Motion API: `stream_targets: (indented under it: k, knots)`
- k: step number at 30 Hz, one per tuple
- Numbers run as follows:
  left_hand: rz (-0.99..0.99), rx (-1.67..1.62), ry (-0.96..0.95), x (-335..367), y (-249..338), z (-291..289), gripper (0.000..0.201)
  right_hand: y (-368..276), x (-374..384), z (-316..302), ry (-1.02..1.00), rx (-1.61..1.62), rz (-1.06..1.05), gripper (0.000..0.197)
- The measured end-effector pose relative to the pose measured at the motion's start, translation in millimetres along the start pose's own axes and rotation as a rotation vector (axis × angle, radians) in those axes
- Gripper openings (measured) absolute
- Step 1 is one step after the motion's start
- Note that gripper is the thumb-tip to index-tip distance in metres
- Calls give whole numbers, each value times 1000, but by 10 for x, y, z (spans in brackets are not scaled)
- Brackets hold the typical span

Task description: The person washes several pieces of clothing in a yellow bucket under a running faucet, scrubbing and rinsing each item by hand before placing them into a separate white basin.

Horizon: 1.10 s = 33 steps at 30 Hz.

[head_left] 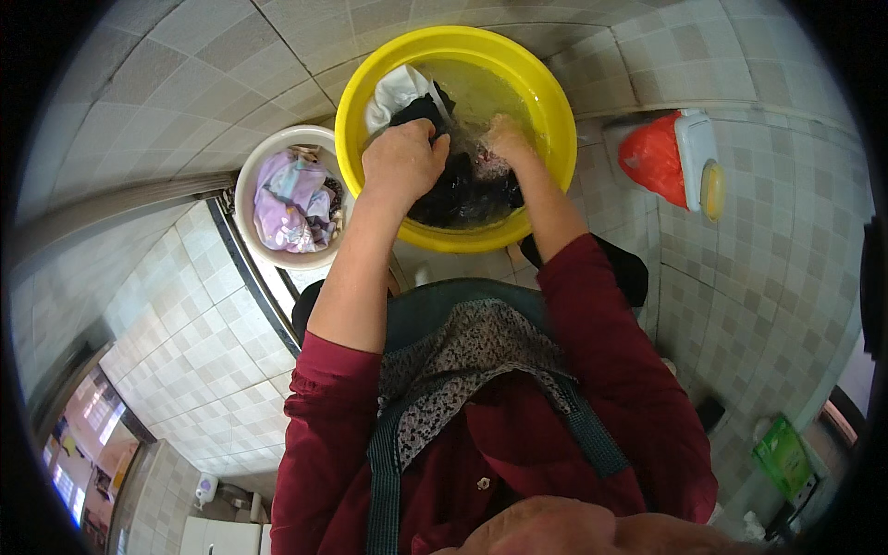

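Note:
A round yellow basin (553, 88) of water stands in front of me. Soaking in it is a black garment (453, 199), with a white cloth (396, 95) bunched against the left side. My left hand (404, 159) is over the basin's left part, its fingers closed on a bunched part of the black cloth. My right hand (507, 141) dips into the water on the right side, beside the garment. Splashing water and suds hide its fingers, so whether it grips anything is unclear.
A white tub (248, 211) holding a lilac patterned garment (294, 194) stands left of the basin. On the right wall, a red plastic bag (652, 157) hangs by a pale holder (692, 153) with a yellow piece (712, 191). A green package (782, 455) is at lower right.

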State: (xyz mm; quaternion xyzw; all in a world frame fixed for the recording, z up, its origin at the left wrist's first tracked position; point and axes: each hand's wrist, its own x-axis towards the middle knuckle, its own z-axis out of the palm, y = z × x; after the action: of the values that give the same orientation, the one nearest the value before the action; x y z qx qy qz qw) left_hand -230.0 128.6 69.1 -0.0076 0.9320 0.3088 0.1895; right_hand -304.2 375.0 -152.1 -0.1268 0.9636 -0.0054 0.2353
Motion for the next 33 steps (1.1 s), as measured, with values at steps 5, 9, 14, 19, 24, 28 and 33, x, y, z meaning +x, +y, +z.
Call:
stream_targets:
  k: [5, 9, 14, 19, 24, 28, 33]
  knots:
    - [-17, -52, 42, 94, -95, 261, 37, -235, -632, -1385, 98, 1518, 293, 22]
    - [-38, -333, 20, 243, 54, 586, 44, -633, -1344, -2298, 306, 1943, 90, 25]
    - [-301, -1855, -185, 257, 431, 600, 44, -1114, -1825, -2541, 536, 1743, -134, 23]
    - [105, -2282, -287, 361, 248, 744, 32, -1214, -1183, -1665, 925, 796, 8, 18]
    - [135, -1421, 136, 91, 456, 500, 22, -241, -988, -1366, 613, 382, 190, 29]
    - [299, -1055, 320, 106, 346, 629, 25, -172, -1323, -1591, 496, 157, 112, 43]
    - [442, -231, 353, 30, 261, 515, 26, -652, -1132, -1413, 319, 936, -279, 50]
